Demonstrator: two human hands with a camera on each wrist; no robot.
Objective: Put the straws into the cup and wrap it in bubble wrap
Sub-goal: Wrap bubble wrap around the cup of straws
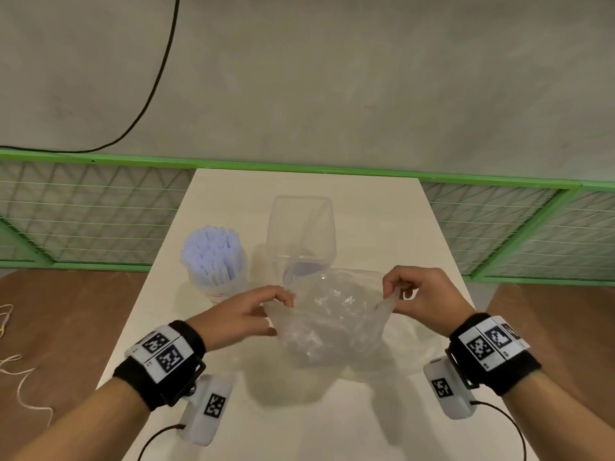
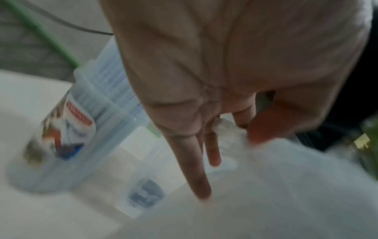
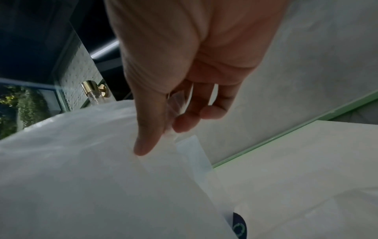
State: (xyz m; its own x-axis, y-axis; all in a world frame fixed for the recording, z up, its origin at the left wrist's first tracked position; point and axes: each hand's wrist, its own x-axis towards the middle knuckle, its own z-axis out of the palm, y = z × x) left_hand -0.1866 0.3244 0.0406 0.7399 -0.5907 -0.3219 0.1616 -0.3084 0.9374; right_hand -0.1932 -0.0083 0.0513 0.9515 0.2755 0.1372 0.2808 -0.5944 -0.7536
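A sheet of clear bubble wrap point(image 1: 329, 317) hangs crumpled over the white table point(image 1: 382, 221), stretched between both hands. My left hand point(image 1: 287, 301) pinches its left edge and my right hand point(image 1: 390, 293) pinches its right edge. In the right wrist view the thumb and fingers point(image 3: 180, 124) pinch the bubble wrap point(image 3: 81, 169). The left wrist view is blurred; the left hand point(image 2: 237, 129) holds the bubble wrap point(image 2: 286, 186) there. A tall clear cup point(image 1: 301, 227) stands just behind the wrap. Left of it stands a round tub of pale blue straws point(image 1: 214, 254), also in the left wrist view as a labelled tub point(image 2: 81, 122).
A green-framed wire fence point(image 1: 100, 207) runs behind the table below a grey wall. A black cable point(image 1: 159, 78) hangs on that wall. White cords point(image 1: 20, 377) lie on the brown floor at left. More clear plastic point(image 1: 412, 347) lies on the table under my right wrist.
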